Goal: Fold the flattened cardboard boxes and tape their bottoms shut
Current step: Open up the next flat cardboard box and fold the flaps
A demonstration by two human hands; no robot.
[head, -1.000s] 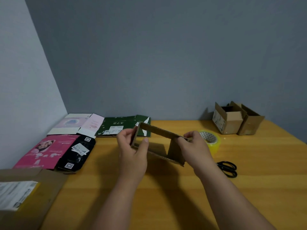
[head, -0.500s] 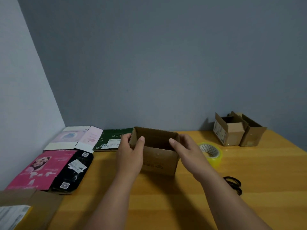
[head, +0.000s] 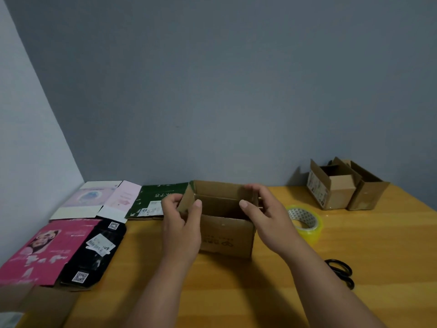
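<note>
A small brown cardboard box [head: 224, 235] is seen standing on the wooden table [head: 260, 292], near the middle of the view, with its opening turned upward and its flaps raised. The left end flap is pinched by the left hand [head: 182, 230], with the thumb on the inner side and the curled fingers on the outer side. The right end flap is pinched in the same way by the right hand [head: 267, 216], the thumb inside the opening and the other fingers bent around the outside. At about 3 o'clock from the box, just behind the right hand, a roll of clear yellowish packing tape [head: 305, 221] is laid flat on the table. At about 4 o'clock, near the right forearm, black scissors [head: 340, 273] are found. At about 2 o'clock, against the grey wall [head: 212, 91], two folded cardboard boxes [head: 343, 188] are placed side by side, touching, with open tops. At about 10 o'clock, a flattened dark green box [head: 156, 197] is laid, partly hidden by the held box, and beside it a flattened pale pink box [head: 99, 197]. At about 8 o'clock, a flattened bright pink box [head: 45, 249] and a flattened black box [head: 97, 252] with white labels are laid together. At the lower left corner, a piece of brown cardboard [head: 40, 306] is partly visible.
</note>
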